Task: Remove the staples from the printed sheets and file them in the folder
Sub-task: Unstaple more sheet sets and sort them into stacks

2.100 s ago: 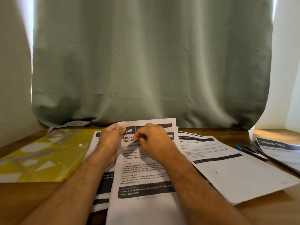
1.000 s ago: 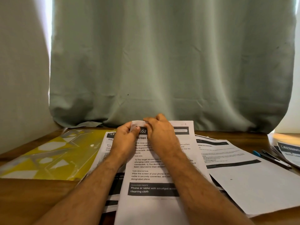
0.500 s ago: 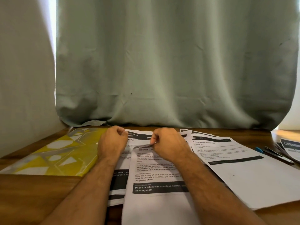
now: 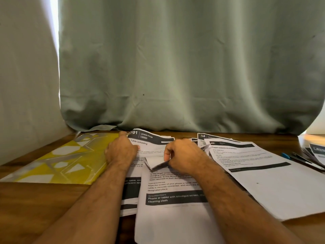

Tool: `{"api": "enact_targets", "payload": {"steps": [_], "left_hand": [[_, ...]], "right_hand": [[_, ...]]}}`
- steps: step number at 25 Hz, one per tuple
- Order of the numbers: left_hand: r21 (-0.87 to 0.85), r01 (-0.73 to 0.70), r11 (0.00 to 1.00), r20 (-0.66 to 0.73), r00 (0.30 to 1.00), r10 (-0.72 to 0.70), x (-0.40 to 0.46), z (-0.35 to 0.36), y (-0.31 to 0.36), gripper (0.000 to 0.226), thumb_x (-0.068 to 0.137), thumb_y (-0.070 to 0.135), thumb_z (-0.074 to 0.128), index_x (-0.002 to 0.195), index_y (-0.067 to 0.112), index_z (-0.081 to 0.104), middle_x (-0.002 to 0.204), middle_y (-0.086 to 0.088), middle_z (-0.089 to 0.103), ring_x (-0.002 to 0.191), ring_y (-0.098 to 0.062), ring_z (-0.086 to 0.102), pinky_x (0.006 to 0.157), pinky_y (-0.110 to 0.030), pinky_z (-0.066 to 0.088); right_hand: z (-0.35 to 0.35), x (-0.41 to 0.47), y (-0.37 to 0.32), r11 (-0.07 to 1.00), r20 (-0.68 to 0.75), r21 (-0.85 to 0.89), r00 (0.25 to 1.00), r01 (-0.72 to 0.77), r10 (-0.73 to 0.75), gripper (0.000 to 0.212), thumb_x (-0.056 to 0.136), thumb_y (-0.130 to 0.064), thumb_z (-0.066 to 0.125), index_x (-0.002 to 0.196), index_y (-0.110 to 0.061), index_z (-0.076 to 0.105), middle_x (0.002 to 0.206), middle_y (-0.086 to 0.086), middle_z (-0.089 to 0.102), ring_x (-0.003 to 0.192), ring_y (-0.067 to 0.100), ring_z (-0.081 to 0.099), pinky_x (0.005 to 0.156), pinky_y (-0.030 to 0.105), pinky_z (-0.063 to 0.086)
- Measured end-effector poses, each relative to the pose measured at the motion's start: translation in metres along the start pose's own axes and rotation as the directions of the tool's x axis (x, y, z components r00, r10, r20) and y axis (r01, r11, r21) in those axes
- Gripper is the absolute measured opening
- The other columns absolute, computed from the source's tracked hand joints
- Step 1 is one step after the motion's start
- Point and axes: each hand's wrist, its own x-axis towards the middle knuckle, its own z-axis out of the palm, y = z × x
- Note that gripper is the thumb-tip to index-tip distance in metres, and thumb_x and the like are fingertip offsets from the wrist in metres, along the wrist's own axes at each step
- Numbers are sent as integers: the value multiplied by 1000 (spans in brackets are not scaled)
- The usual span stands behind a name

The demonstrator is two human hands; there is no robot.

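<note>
The right hand [image 4: 182, 155] has its fingers curled round the folded-over top edge of the front sheet [image 4: 168, 194], pinching the turned-back flap where a staple would sit; no staple can be made out. The left hand [image 4: 121, 152] lies on the stack beneath [image 4: 151, 140], fingers curled and knuckles down, with one finger reaching to the sheet's far corner. It seems to pin the paper rather than grip it, though its fingertips are hidden.

This reads as the staple-removal step, or the parting of one sheet from the next. Filing is not yet begun. The next move calls for a steady hold from the left hand while the right frees the corner without tearing, then a carry across to the yellow folder [image 4: 58, 161], which lies flat on the bench [image 4: 35, 208] just left of the left hand, apparently closed.

On the front sheet one reads "TASK DESCRIPTION", "Wipe the screen of your phone or tablet", "REQUIRED PROPS" and "Phone or tablet with smudged screen, ... cleaning cloth". The stack beneath shows "701", "LIVING ROOM" and "Table Unfolding".

To the right, a loose sheet [image 4: 263, 173] is headed "Prepare bedtime environment"; behind it another sheet [image 4: 204, 137] shows "34" and the start of "KITCH". Pens [image 4: 299, 160] lie near the right edge, beside more papers [image 4: 316, 152] too cropped to read. A grey-green curtain [image 4: 175, 67] hangs behind.
</note>
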Motion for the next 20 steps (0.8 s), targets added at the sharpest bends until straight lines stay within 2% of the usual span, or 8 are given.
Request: {"api": "enact_targets", "payload": {"steps": [4, 7, 10, 12, 14, 15, 17, 20], "left_hand": [[-164, -62, 984, -96, 994, 47, 2, -4, 4, 51, 86, 30, 72, 134, 27, 56, 119, -3, 70, 111, -28, 64, 98, -41, 49], [-430, -140, 892, 69, 980, 187, -1, -10, 9, 45, 77, 16, 74, 119, 31, 64, 96, 9, 75, 86, -14, 72, 84, -42, 59], [-467, -232, 853, 207, 910, 360, -7, -18, 10, 22, 70, 19, 74, 91, 20, 77, 80, 1, 77, 78, -19, 71, 77, -38, 57], [-594, -237, 769, 253, 853, 457, -8, -20, 6, 27, 60, 33, 67, 70, 9, 75, 70, -15, 71, 66, -25, 63, 69, -39, 49], [-710, -102, 697, 279, 868, 411, -7, -20, 5, 40, 73, 40, 60, 60, 5, 73, 62, -20, 66, 58, -26, 57, 65, -37, 46], [-708, -48, 704, 255, 912, 320, -3, -19, 4, 47, 85, 43, 56, 61, 6, 75, 62, -17, 69, 57, -26, 60, 66, -36, 49], [-490, -57, 870, 83, 990, 112, 6, -15, -3, 43, 98, 40, 55, 71, 15, 77, 71, -7, 74, 70, -24, 68, 73, -35, 55], [-118, 33, 992, 3, 999, -32, 10, -10, -9, 15, 94, 30, 67, 101, 20, 76, 106, -5, 74, 98, -24, 65, 85, -34, 51]], "right_hand": [[1, 0, 0, 999, -44, 48, 999, -11, 14, 24, 83, -13, 70, 89, -35, 63, 99, -9, 63, 96, 12, 59, 91, 38, 54], [1, -2, -1, 995, -164, 94, 986, 30, -15, 52, 87, -12, 66, 128, -38, 46, 102, -7, 65, 95, 14, 61, 89, 37, 54], [0, -2, -5, 993, -223, 101, 974, 54, -31, 71, 89, -12, 65, 143, -39, 27, 111, -3, 66, 98, 16, 62, 92, 38, 53], [1, 2, -6, 995, -189, 78, 981, 53, -38, 65, 89, -14, 66, 140, -39, 34, 118, -3, 65, 106, 17, 62, 96, 40, 52], [1, 4, -4, 999, -128, 18, 991, 47, -44, 45, 91, -16, 65, 129, -36, 53, 118, -5, 64, 107, 15, 59, 98, 39, 51], [1, 5, -3, 999, -107, -15, 993, 49, -50, 36, 92, -17, 64, 124, -34, 59, 115, -6, 64, 105, 14, 58, 98, 37, 51], [2, 5, -1, 997, -89, -41, 994, 64, -67, 28, 93, -17, 63, 117, -31, 66, 107, -7, 62, 101, 12, 56, 98, 36, 51], [1, 6, -1, 996, -72, -32, 994, 79, -81, 30, 91, -16, 65, 114, -33, 69, 97, -12, 55, 97, 10, 55, 96, 35, 52]]}}
